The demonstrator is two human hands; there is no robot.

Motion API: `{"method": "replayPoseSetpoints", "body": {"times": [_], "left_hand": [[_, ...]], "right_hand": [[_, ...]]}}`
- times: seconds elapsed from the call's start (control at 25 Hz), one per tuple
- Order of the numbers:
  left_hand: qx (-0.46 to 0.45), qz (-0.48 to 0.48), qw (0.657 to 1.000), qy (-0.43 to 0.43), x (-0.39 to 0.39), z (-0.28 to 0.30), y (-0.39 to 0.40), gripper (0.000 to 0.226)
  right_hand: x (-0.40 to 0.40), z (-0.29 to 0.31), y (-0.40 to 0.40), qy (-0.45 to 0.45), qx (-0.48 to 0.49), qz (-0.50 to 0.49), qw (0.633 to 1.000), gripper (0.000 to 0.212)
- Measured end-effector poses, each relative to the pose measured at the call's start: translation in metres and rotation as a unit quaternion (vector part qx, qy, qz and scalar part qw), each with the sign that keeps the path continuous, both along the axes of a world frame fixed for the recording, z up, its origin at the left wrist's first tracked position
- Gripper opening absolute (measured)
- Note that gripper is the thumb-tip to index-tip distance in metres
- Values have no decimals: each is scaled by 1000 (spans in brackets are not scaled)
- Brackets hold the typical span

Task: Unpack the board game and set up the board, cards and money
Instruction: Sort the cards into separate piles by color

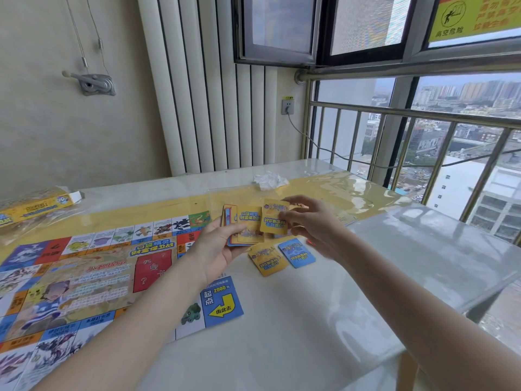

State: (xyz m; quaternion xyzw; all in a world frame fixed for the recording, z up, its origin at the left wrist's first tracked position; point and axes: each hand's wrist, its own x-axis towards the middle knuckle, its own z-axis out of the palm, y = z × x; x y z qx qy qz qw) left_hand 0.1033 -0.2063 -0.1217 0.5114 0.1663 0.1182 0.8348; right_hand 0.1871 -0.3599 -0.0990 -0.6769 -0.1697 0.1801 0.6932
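Clearly sorting by colour: left hand (217,244) clamped round the card stack (244,225), right hand (310,221) pinching one yellow card (275,217), piles waiting at six o'clock.

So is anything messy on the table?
Yes: a crumpled white paper scrap lies at the far edge of the glossy white table, away from the game pieces. It looks like leftover packaging.

Both hands raised close together, left hand (217,246) cupped gripping, right hand (313,224) pinching.
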Motion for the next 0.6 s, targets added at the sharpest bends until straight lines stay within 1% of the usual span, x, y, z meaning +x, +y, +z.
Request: {"method": "replayPoseSetpoints", "body": {"times": [0.16,0.32,0.48,0.6], "left_hand": [[4,-11,1000,-8,1,-2,-2,18],[12,-21,999,-21,1,0,-5,18],[21,-24,999,-23,-1,0,-6,17],[16,-7,1000,-18,-1,-2,-8,17]], "right_hand": [[-1,-3,2,-22,-5,66,998,21],[0,-4,9,-44,-15,53,998,23],[-1,-7,12,-67,-46,50,995,24],[-4,-8,12,-64,-49,70,994,34]]}}
